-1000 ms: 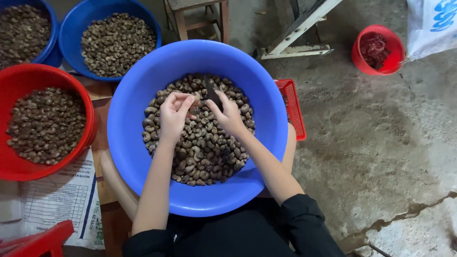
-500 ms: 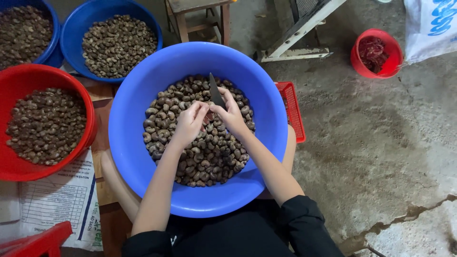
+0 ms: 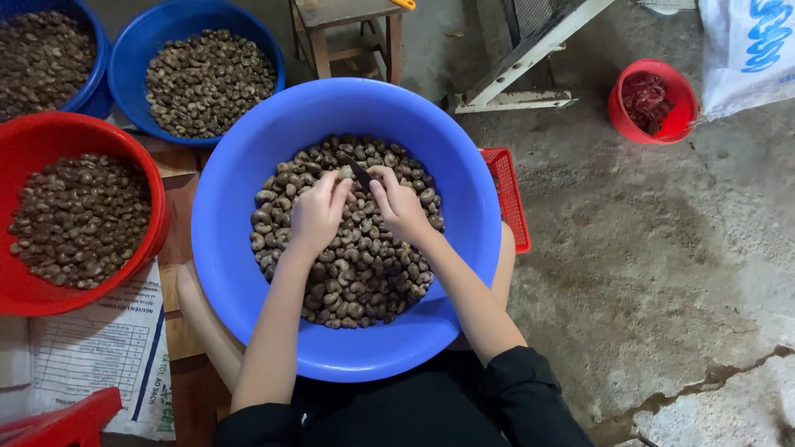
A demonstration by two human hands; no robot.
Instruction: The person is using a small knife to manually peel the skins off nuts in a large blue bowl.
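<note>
Left hand [image 3: 317, 213] and right hand [image 3: 397, 203] rest on the nuts [image 3: 348, 265] heaped in the blue basin [image 3: 240, 273]. Right fingers [image 3: 383, 184] pinch a dark blade [image 3: 359, 174]; left fingers [image 3: 338, 192] pressed together just beside it, whether on a nut I cannot tell. Basin rim rings both hands, well apart. Farther left: red basin [image 3: 157, 207]; beyond: second blue basin [image 3: 132, 50], cut off.

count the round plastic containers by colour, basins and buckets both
Blue round plastic basins: 3, the big one under both hands, one top middle, one at the top left corner
Red round plastic containers: 2, a basin at left and a small bucket at top right
Total: 5
</note>
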